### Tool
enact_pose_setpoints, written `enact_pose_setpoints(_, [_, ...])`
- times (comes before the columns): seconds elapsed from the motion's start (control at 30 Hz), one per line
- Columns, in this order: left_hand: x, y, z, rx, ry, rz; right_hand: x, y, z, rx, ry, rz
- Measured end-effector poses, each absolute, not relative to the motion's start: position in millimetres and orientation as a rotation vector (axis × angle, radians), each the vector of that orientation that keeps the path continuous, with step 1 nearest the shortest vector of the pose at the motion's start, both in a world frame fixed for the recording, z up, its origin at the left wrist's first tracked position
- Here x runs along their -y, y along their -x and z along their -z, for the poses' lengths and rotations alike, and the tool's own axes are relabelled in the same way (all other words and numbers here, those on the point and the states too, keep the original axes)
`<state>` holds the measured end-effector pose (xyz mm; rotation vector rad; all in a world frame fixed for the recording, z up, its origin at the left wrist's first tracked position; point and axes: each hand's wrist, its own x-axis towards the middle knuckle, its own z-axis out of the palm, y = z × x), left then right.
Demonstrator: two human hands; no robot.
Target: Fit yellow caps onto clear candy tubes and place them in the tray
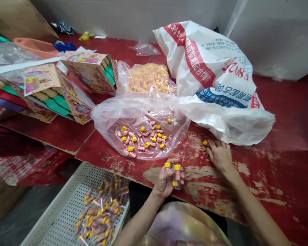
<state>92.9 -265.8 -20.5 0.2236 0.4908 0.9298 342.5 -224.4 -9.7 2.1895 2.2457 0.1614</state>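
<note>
Close to the table's front edge, my left hand (166,181) holds small clear tubes (177,177) with yellow caps and pink patterned contents. My right hand (220,155) is over the worn red table, its fingertips at a yellow cap (205,142) beside the white sack's mouth. Ahead of my left hand lies an open clear plastic bag (113,119), with loose yellow caps and pink patterned pieces on it. Behind it sits another clear bag (150,78), full of yellow-capped pieces.
A large white printed sack (210,65) slumps at the back right. Display boxes (43,80) stand on the left, before an orange basin (36,46). A white perforated crate (66,198) holding bagged capped tubes is below the table. Someone's arm (0,116) shows at far left.
</note>
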Motion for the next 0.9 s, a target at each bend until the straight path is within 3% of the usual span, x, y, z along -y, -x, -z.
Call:
enact_pose_setpoints(0.37, [259.0, -94.5, 20.9, -0.472, -0.145, -0.899, 236.4, -317.9, -41.4, -1.936, -1.563, 0.351])
enact_pose_setpoints(0.57, [256.0, -94.3, 18.1, -0.457, -0.082, -0.889, 220.5, -304.1, -43.0, -1.881, -1.501, 0.492])
enact_pose_setpoints(0.9, [260.3, -98.9, 22.1, -0.406, -0.071, -0.946, 238.8, -321.4, -15.6, -2.153, -1.656, 0.358])
